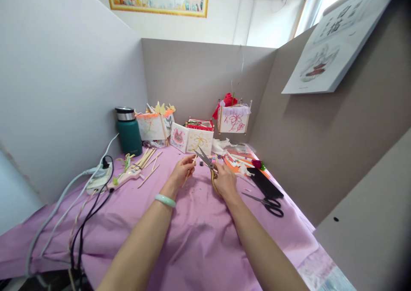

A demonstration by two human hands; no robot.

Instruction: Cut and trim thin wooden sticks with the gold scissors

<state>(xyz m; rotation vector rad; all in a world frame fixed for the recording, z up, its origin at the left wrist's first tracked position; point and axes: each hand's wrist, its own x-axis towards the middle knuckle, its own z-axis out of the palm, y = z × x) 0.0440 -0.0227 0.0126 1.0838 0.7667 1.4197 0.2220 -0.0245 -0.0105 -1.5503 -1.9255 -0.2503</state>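
Between the fingers of my left hand point(183, 171) is a thin wooden stick point(185, 178), slanting upward. A pale green bangle point(165, 200) circles that wrist. My right hand point(224, 178) grips gold-handled scissors point(205, 157), whose blades are parted and point up and left, close to the stick's upper end. Just beyond both hands stand small decorated panels, one with a yellow flower point(199, 141) and one with a pink design point(179, 137). A small dark round object point(201, 163) lies on the cloth between the hands.
Loose sticks point(148, 176), a pink glue gun point(125, 177), a power strip point(100, 179) with cables and a teal bottle point(129, 132) are on the left. To the right lie black scissors point(268, 204) and a black phone point(265, 183). Decorated boxes point(236, 121) stand behind; grey partitions point(199, 76) enclose the table.
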